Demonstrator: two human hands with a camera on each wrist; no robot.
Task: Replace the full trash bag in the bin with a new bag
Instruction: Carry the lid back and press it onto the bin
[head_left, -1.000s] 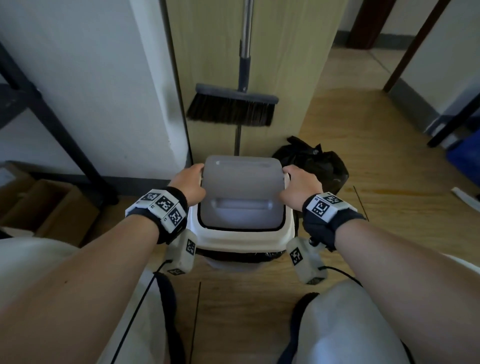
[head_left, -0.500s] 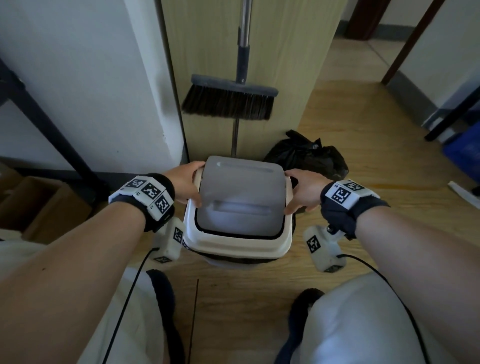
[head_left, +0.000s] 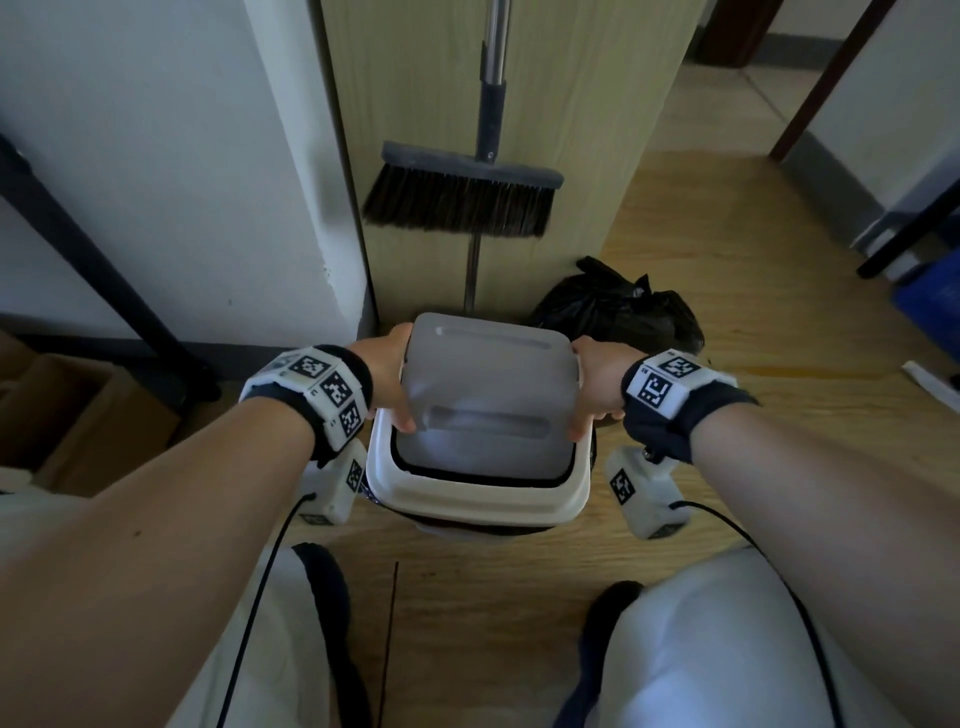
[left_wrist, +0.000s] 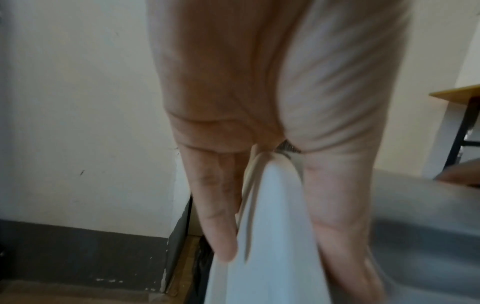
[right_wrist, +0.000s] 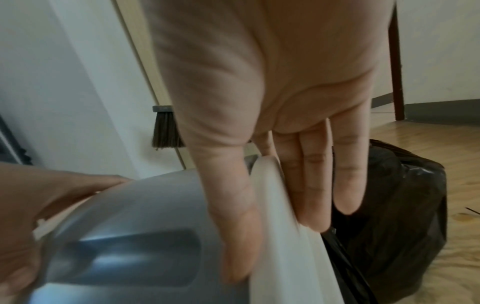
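A white bin (head_left: 475, 499) with a grey swing lid (head_left: 488, 379) stands on the floor in front of me. A black liner edge shows under its white top rim. My left hand (head_left: 387, 379) grips the rim's left side and my right hand (head_left: 597, 387) grips its right side. On each side the thumb lies on top and the fingers run down outside. In the left wrist view the fingers (left_wrist: 223, 236) press the white rim (left_wrist: 272, 246). The right wrist view has the thumb (right_wrist: 239, 246) beside the grey lid (right_wrist: 130, 226). A tied full black bag (head_left: 618, 312) sits behind the bin, to the right.
A broom (head_left: 462, 197) hangs on the wooden panel right behind the bin. A white wall corner is to the left, with cardboard boxes (head_left: 78, 415) and a dark metal leg. My knees and shoes are close below the bin. Bare wood floor stretches to the right.
Both hands have slid a little toward me along the rim's sides, with thumbs now reaching over the grey lid's edges. The bin looks slightly nearer in view.
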